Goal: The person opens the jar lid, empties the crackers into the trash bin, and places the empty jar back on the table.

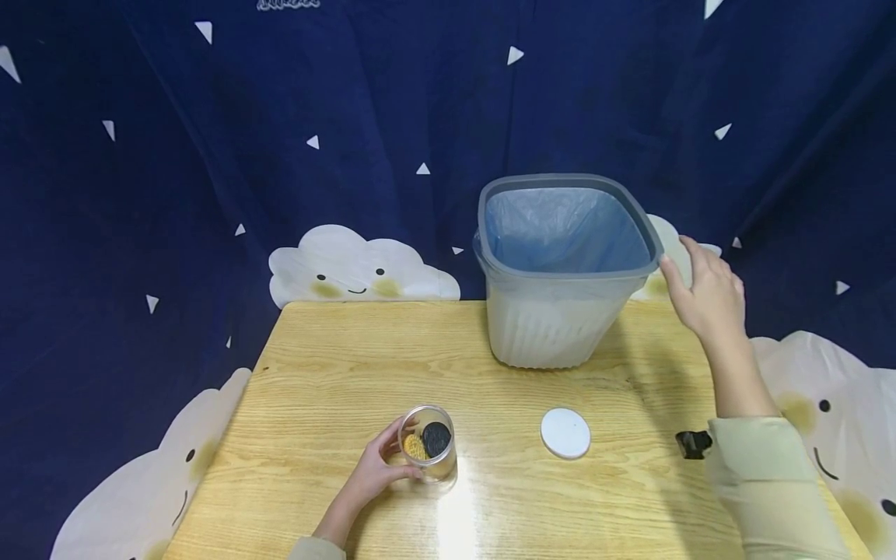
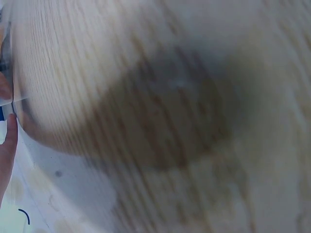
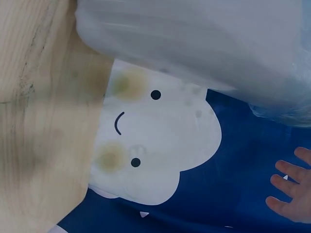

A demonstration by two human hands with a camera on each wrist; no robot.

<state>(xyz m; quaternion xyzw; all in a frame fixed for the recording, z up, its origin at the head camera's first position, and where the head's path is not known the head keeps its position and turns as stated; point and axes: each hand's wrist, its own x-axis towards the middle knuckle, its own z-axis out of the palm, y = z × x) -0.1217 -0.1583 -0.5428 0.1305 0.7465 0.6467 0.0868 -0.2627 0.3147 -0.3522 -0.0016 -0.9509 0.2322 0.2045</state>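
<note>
My left hand (image 1: 374, 472) curls its fingers and thumb around the side of a clear jar (image 1: 448, 465) on the table. Inside the jar lie a black round cookie (image 1: 437, 439) and a yellowish round one (image 1: 414, 447). Only a few left fingers (image 2: 7, 150) show at the edge of the left wrist view. Up at the right, my right hand (image 1: 712, 299) is beside the rim of a trash bin (image 1: 570, 180), its thumb close to the rim's right corner. Spread, straight fingers (image 3: 291, 187) of that hand appear in the right wrist view, holding nothing.
The bin, lined with a translucent bag, stands at the table's back edge. A white round lid (image 1: 565, 433) lies right of the jar. Near the right sleeve is a small black item (image 1: 694, 445). A dark blue curtain (image 1: 392, 93) hangs behind the wooden table (image 1: 336, 365).
</note>
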